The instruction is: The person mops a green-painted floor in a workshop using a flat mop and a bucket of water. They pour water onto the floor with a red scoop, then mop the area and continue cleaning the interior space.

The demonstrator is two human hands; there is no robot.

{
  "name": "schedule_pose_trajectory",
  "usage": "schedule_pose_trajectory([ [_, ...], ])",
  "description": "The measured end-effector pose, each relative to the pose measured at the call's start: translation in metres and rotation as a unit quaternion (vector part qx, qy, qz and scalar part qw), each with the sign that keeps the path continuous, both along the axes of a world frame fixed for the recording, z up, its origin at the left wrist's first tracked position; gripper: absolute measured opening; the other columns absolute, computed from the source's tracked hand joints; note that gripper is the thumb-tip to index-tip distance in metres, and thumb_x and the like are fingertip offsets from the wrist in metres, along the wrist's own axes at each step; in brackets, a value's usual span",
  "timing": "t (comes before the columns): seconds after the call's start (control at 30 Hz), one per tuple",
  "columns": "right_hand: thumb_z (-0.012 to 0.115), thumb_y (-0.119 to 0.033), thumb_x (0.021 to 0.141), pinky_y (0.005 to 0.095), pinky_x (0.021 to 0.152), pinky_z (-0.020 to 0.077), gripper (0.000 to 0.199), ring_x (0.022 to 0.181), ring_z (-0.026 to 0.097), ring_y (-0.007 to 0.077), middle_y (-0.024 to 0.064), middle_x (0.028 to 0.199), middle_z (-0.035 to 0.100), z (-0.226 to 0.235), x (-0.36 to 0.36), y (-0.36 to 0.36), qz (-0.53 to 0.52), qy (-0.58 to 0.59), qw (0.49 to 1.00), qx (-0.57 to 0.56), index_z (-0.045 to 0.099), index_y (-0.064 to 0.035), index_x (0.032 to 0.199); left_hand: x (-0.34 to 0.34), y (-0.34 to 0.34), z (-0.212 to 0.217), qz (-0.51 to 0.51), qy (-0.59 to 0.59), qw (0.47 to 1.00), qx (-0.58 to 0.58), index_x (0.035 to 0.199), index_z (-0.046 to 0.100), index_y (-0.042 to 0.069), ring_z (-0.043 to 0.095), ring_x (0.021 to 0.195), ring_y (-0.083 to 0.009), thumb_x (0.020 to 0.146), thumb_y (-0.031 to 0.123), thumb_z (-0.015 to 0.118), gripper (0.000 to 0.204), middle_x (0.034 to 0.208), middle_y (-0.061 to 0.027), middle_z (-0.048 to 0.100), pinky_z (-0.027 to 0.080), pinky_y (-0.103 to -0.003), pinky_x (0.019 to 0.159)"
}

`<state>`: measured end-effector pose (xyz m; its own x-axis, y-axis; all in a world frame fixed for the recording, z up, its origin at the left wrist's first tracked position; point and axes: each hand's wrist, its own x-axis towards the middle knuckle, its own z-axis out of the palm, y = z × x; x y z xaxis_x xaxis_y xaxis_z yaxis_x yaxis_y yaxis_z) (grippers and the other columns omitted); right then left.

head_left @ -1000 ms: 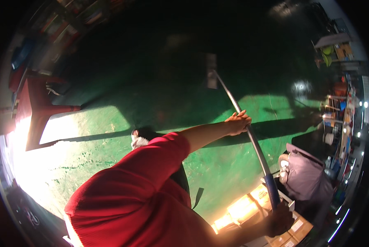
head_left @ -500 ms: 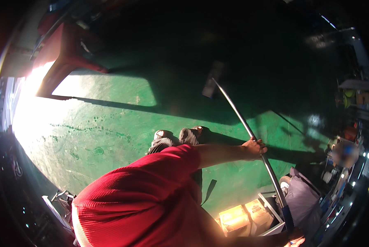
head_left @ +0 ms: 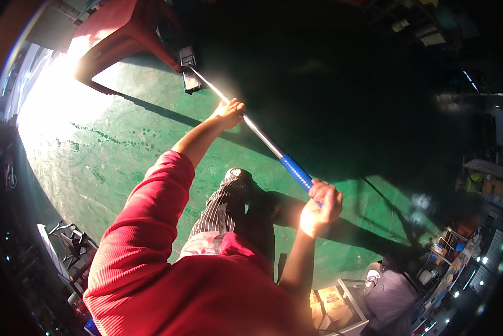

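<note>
A flat-headed mop slants across the view on a silvery metal pole (head_left: 265, 137). Closed around the pole's middle is my left hand (head_left: 229, 113), with that arm stretched forward. My right hand (head_left: 321, 206) grips the blue handle (head_left: 296, 172) at the near end. The dark, narrow mop head (head_left: 189, 75) rests on the green floor at the far left, close beside a leg of a red table or stool (head_left: 131, 28). Deep shade hides part of the surroundings past the head.
Bright sunlight falls on the green floor (head_left: 117, 162) at left. A crate (head_left: 355, 313) with brown packages stands at the lower right, beside a greyish bundle (head_left: 391, 299). Shelves with various goods (head_left: 450, 252) line the right; a folded metal frame (head_left: 66, 246) is at lower left.
The mop head has moved left and farther out, to the red furniture's leg. My left hand has gone left and forward; my right hand has come up and forward from the lower right.
</note>
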<state>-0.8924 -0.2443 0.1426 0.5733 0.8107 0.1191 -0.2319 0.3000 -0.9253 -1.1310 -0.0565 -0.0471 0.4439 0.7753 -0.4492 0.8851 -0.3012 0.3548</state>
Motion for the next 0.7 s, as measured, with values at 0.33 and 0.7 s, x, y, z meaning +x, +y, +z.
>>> schedule_pose_trajectory([
  [0.33, 0.043, -0.008, 0.079, 0.0318, 0.053, 0.0320, 0.016, 0.050, 0.035, 0.0168, 0.0074, 0.056, 0.034, 0.088, 0.192, -0.211, -0.090, -0.165, 0.981, 0.052, 0.038, -0.0026, 0.064, 0.227, -0.185, 0.037, -0.130, -0.270, 0.954, 0.002, 0.093, 0.039, 0.009, 0.038, 0.115, -0.0340, 0.074, 0.018, 0.061, 0.030, 0.099, -0.0105, 0.046, 0.038, -0.051, 0.087],
  [0.7, 0.040, -0.021, 0.082, 0.0314, 0.052, 0.0283, 0.028, 0.043, 0.029, 0.0117, -0.0003, 0.048, 0.028, 0.201, 0.280, -0.509, -0.370, -0.334, 0.863, -0.078, 0.033, -0.0104, 0.057, 0.587, -0.476, 0.085, -0.374, -0.418, 0.807, -0.183, 0.087, 0.046, 0.010, 0.030, 0.121, -0.0345, 0.076, 0.014, 0.058, 0.017, 0.088, -0.0113, 0.050, 0.037, -0.046, 0.096],
])
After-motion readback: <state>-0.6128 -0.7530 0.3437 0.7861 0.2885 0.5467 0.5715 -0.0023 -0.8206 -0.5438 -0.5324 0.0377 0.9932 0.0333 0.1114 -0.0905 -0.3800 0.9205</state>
